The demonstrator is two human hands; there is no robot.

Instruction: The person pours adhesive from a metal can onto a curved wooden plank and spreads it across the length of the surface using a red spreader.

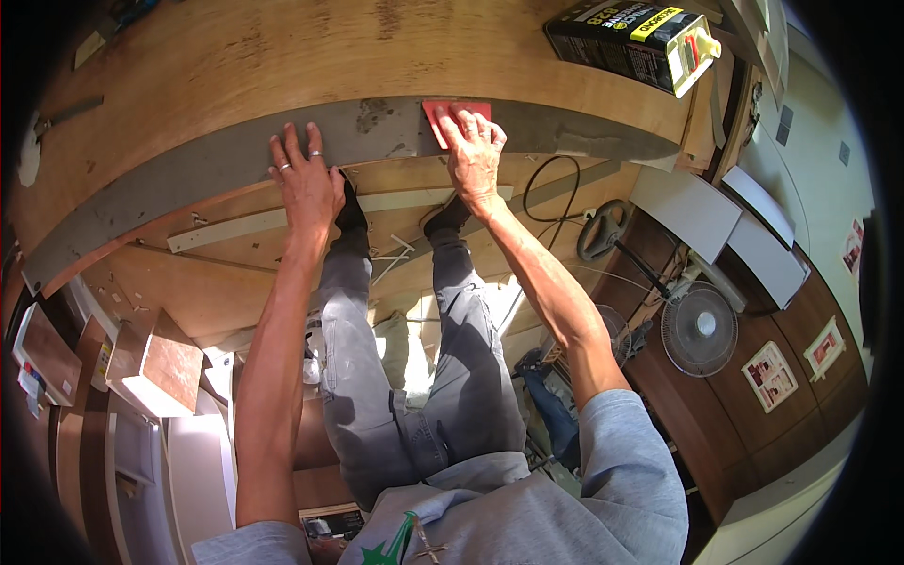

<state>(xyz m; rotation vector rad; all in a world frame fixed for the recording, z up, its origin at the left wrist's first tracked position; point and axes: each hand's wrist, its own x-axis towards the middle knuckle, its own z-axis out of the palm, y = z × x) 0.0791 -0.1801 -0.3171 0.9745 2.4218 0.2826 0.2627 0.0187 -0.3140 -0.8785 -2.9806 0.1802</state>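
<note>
A long dark grey strip (pixel 217 160) lies along the near edge of the wooden board, with a darker wet-looking patch near its middle. My left hand (pixel 309 184) rests on the strip with its fingers spread, rings on two of them, holding nothing. To the right, my right hand (pixel 474 160) grips a flat red spreader (pixel 480 108) from above, its fingers bent over it. The spreader sits against the strip's surface; its lower edge is partly covered by my fingers.
A black and yellow rectangular can (pixel 631 42) lies on its side at the far right of the wooden board (pixel 311 47). At the far left is a thin metal tool (pixel 75 111). Below right stands a fan (pixel 700 325); white panels (pixel 692 212) lean nearby. Box-like wooden pieces (pixel 155 363) are at lower left.
</note>
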